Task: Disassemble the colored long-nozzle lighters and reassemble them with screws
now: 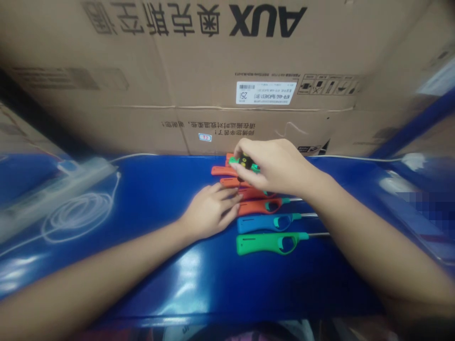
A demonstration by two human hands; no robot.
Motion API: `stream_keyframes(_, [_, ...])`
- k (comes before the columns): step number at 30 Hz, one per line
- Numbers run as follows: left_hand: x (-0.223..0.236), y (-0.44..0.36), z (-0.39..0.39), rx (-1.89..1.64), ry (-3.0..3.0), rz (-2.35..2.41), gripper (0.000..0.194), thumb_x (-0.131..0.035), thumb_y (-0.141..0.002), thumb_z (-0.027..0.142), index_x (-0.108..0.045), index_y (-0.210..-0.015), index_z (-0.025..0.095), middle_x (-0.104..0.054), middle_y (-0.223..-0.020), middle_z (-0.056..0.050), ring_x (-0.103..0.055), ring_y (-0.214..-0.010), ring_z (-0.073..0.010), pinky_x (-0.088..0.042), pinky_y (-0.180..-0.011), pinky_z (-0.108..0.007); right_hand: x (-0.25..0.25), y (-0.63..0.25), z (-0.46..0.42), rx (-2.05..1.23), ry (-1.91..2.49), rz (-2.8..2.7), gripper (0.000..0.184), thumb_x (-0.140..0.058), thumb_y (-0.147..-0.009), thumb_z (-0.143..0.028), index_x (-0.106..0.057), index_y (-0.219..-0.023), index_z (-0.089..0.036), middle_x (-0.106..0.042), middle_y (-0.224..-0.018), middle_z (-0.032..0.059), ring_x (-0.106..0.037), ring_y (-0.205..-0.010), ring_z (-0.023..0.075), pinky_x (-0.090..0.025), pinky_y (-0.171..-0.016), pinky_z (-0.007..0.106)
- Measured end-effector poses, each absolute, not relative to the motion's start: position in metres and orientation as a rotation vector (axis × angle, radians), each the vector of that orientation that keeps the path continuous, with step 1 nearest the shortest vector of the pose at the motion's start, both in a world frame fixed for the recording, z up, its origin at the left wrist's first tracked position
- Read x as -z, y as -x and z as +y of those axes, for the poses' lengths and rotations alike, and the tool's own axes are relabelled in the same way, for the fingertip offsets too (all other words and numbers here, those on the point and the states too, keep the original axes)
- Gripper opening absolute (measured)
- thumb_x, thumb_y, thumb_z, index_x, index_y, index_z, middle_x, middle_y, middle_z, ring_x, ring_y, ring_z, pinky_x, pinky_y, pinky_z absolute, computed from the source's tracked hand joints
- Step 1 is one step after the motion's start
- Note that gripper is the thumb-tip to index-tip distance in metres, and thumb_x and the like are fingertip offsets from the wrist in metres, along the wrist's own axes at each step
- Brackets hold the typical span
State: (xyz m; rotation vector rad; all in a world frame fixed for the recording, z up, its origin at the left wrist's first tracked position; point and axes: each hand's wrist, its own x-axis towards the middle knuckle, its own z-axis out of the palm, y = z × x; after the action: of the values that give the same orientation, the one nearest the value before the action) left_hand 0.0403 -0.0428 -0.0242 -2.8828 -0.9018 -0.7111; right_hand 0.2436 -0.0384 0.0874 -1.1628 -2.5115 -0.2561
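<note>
the green-black piece (245,162) lies in the grip of the right hand (280,163), clamped between thumb and fingers at the far end of a row, near the carton (135,132). its long axis runs roughly left to right, as do those of the lighters; whether it touches the orange lighters (254,207) below cannot be told. these lie side by side toward the body, handles left and metal tubes right, followed by the blue lighter (261,224) and, nearest, the green lighter (261,244), all on the blue table (249,289).

the right forearm crosses above the tubes, wrist bent, fingers pointing left. the left hand (209,210) reaches in from the left, palm down, fingertips on the orange handles and just beside the right hand; whether it grips or merely rests cannot be told. it is the nearer hand to those handles.
</note>
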Motion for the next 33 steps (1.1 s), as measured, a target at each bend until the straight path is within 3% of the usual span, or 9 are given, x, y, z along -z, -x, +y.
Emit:
stream_keyframes(5, [0.029, -0.04, -0.038, 0.947, 2.955, -0.927, 0.026, -0.053, -0.098, 0.023, -0.074, -0.112, 0.017, -0.076, -0.114, -0.008, -0.068, -0.104, -0.0246, -0.055, -0.093, -0.042, -0.09, -0.248, -0.037, 0.251, 1.152, -2.458, 0.031, -0.047, -0.094, -0.032, -0.06, -0.118, -0.017, -0.073, -0.109, 0.0087, -0.066, -0.085, 0.0224, -0.04, -0.068, 0.031])
stream_keyframes(9, [0.027, -0.041, -0.032, 1.052, 2.987, -1.125, 0.015, -0.058, -0.095, 0.021, -0.072, -0.101, 0.018, -0.076, -0.098, -0.007, -0.068, -0.092, -0.0212, -0.057, -0.084, -0.037, -0.099, -0.256, -0.037, 0.32, 1.23, -2.413, 0.031, -0.048, -0.092, -0.034, -0.063, -0.112, -0.017, -0.074, -0.104, 0.0083, -0.066, -0.083, 0.0238, -0.038, -0.066, 0.032])
stream_keyframes(14, [0.013, -0.047, -0.026, 0.804, 2.997, -1.12, 0.006, -0.062, -0.092, 0.023, -0.067, -0.094, 0.02, -0.071, -0.1, -0.007, -0.063, -0.097, -0.0235, -0.054, -0.085, -0.038, -0.103, -0.26, -0.035, 0.367, 1.309, -2.507, 0.025, -0.048, -0.09, -0.032, -0.064, -0.102, -0.017, -0.074, -0.095, 0.0078, -0.065, -0.078, 0.0228, -0.032, -0.061, 0.031])
stream_keyframes(19, [-0.004, -0.052, -0.012, 0.477, 3.045, -0.949, 0.006, -0.057, -0.092, 0.018, -0.063, -0.091, 0.018, -0.068, -0.094, -0.007, -0.065, -0.087, -0.0208, -0.054, -0.075, -0.032, -0.102, -0.261, -0.033, 0.347, 1.319, -2.526, 0.02, -0.047, -0.089, -0.031, -0.061, -0.095, -0.018, -0.072, -0.089, 0.0068, -0.062, -0.072, 0.0204, -0.028, -0.058, 0.03])
stream_keyframes(27, [-0.009, -0.058, 0.01, 0.255, 2.939, -0.41, 0.015, -0.05, -0.095, 0.021, -0.065, -0.091, 0.017, -0.071, -0.091, -0.009, -0.067, -0.083, -0.0218, -0.052, -0.077, -0.034, -0.106, -0.266, -0.034, 0.339, 1.3, -2.519, 0.019, -0.048, -0.089, -0.03, -0.061, -0.094, -0.018, -0.072, -0.09, 0.0071, -0.062, -0.073, 0.0203, -0.028, -0.059, 0.03])
stream_keyframes(33, [-0.007, -0.061, 0.014, 0.211, 2.884, -0.436, 0.028, -0.047, -0.098, 0.023, -0.062, -0.075, 0.017, -0.07, -0.08, -0.008, -0.065, -0.072, -0.0199, -0.052, -0.071, -0.033, -0.106, -0.267, -0.034, 0.32, 1.295, -2.529, 0.017, -0.048, -0.088, -0.029, -0.06, -0.091, -0.018, -0.072, -0.088, 0.0069, -0.061, -0.071, 0.0198, -0.029, -0.058, 0.029])
